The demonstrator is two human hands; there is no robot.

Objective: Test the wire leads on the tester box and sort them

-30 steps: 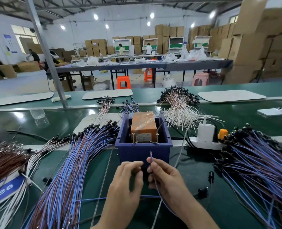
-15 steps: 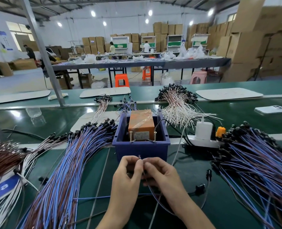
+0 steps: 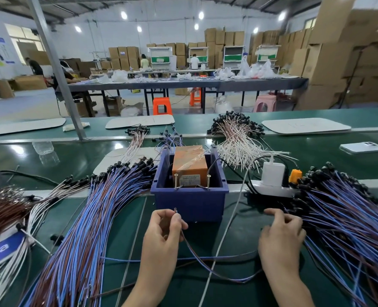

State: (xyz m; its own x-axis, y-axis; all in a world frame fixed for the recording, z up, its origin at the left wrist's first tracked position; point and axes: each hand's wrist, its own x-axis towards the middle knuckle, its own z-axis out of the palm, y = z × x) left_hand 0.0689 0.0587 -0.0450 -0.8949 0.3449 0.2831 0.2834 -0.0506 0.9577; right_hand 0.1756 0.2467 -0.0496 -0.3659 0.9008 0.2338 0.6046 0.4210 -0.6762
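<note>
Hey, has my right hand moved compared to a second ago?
Yes. The right hand let go of the wire lead in front of the blue bin and went rightward to the wire pile.

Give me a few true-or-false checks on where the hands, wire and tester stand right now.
1. The left hand pinches a wire end in front of the blue bin. True.
2. The orange box sits inside the bin. True.
3. The right hand rests on the orange box. False: it is at the wire pile on the right.
4. The wire end touches a post. False: it is held below the metal posts, clear of them.
</note>
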